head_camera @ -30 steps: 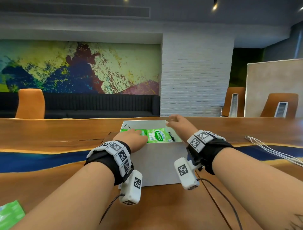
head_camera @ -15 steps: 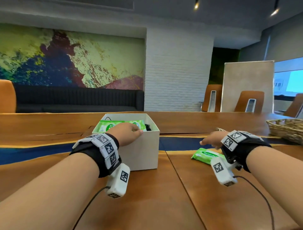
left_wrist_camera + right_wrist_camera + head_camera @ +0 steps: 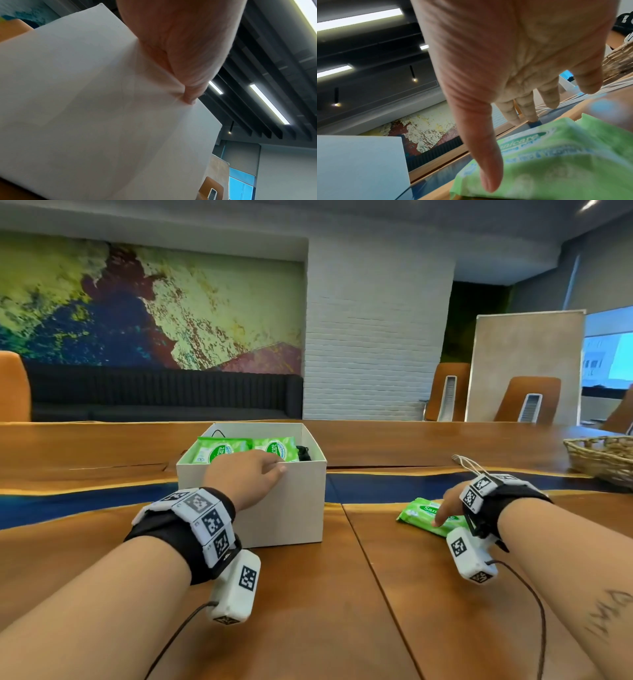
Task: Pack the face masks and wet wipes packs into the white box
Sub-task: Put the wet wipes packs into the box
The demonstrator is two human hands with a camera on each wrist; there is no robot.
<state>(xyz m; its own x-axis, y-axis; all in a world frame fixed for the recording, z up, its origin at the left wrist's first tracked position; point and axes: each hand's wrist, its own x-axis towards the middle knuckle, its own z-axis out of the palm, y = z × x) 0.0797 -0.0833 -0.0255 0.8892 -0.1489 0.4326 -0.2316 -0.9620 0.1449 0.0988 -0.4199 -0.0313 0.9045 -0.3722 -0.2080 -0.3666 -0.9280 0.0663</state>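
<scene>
White cardboard, open-topped: the square white box (image 3: 274, 508) stands on the long brown wooden desk (image 3: 308, 611), just this side of a dark blue band running across the wood. Inside it, two green plastic wet wipes packs (image 3: 239, 448) lie side by side toward the near-left, labels up, and something black (image 3: 303, 453) sits by the box's right wall; too small to tell what it is. The left hand (image 3: 248, 474) rests over the near rim of the box, fingers curled over the edge; the left wrist view shows the thumb (image 3: 188, 94) pressed against the outer face of the near wall (image 3: 102, 108), so the hand grips that wall. To the right of the box, well apart from it, a third green wet wipes pack (image 3: 428, 515) lies flat on the desk. The right hand (image 3: 452, 501) is directly over this pack, fingers spread and extended; in the right wrist view the thumb (image 3: 488, 169) points down at the pack's near-left edge (image 3: 547, 169), the other fingers (image 3: 525, 108) reaching past its far side toward the desk. Not clamped on it; whether the thumb tip actually touches the wrapper I cannot tell. Beyond the right hand, thin white cords (image 3: 466, 463) lie on the desk. Further right, a woven wicker basket (image 3: 603, 460) sits at the desk's edge of view.
</scene>
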